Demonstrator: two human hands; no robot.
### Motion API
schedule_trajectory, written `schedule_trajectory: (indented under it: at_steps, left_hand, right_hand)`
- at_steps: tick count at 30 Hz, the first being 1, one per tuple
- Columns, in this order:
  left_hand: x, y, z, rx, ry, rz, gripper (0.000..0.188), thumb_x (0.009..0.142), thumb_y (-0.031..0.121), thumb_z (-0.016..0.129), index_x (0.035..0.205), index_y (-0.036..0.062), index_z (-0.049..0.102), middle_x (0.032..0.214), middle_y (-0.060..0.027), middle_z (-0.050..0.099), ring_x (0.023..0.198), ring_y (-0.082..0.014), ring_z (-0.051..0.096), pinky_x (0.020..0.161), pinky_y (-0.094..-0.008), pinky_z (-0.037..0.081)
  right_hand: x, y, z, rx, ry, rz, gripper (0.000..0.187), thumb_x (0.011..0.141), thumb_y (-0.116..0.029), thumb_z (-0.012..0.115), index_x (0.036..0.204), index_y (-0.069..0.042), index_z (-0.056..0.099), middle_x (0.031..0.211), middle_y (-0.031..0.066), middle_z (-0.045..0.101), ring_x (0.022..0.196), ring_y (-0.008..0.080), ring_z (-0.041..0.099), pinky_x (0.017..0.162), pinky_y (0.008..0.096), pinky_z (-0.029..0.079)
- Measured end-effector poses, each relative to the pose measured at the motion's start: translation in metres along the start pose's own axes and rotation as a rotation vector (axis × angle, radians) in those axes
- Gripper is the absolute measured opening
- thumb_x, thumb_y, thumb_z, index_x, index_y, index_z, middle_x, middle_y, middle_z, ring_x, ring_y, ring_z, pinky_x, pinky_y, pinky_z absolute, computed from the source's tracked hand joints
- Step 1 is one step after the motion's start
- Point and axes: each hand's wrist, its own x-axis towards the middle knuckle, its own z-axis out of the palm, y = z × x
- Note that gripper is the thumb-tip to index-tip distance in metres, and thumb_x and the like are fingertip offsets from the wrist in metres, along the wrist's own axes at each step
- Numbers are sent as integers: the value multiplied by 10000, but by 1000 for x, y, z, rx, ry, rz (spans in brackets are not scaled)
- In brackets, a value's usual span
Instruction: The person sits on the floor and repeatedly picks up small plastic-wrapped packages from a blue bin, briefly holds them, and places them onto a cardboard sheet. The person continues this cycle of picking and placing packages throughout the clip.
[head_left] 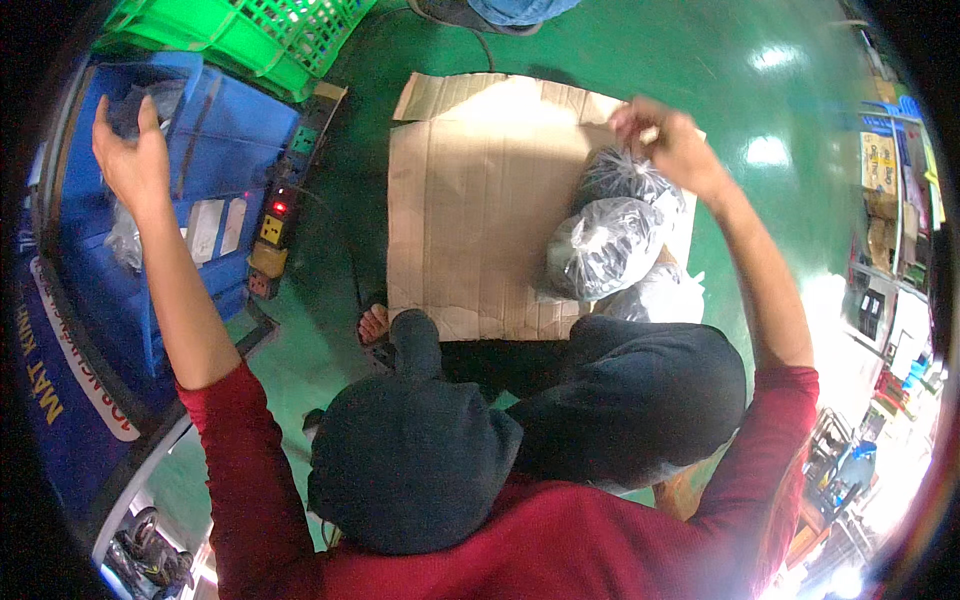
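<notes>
Below, your right hand (668, 140) pinches the knotted top of a clear plastic bag of dark parts (625, 178), far right on the flattened brown cardboard sheet (470, 200). Your left hand (133, 155) hangs half open, empty, over the blue plastic crate (225, 140), far left.

Bare cardboard sheet (460, 200) left of the bagged bundles (605, 240) — power strip (280, 215) borders its left

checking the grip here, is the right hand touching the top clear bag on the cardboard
Touching. The head view shows the right hand with fingers pinched on the gathered neck of the top clear bag, with no gap between them.
</notes>
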Motion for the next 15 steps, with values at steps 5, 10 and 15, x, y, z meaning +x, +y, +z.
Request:
schedule_trajectory:
  at_steps: [5, 10, 15]
  left_hand:
    - [-61, 99, -13, -466, -156, 110, 392, 770, 97, 584, 1145, 43, 484, 1132, -130, 509, 1059, -252, 476, 914, -346, 350]
    - [-147, 187, -9, -783, -951, 189, 441, 778, 124, 593, 1183, 41, 442, 1195, -143, 469, 1147, -283, 413, 964, -341, 305]
    - [-226, 208, 21, -1201, -1535, -83, 608, 825, 407, 522, 1267, 31, 340, 1276, -172, 388, 1168, -253, 403, 979, -362, 306]
  right_hand:
    - [-60, 57, 77, -477, -278, -180, 637, 583, -297, 747, 1136, -123, 484, 1234, 78, 431, 1173, 249, 383, 993, 419, 303]
    - [-60, 69, 105, -361, -300, -209, 400, 659, -96, 646, 1043, -91, 533, 1103, 69, 535, 1066, 246, 489, 1046, 446, 218]
    - [-72, 24, 89, -73, -54, -278, 251, 638, -44, 605, 884, -43, 553, 835, 112, 580, 800, 281, 582, 682, 343, 480]
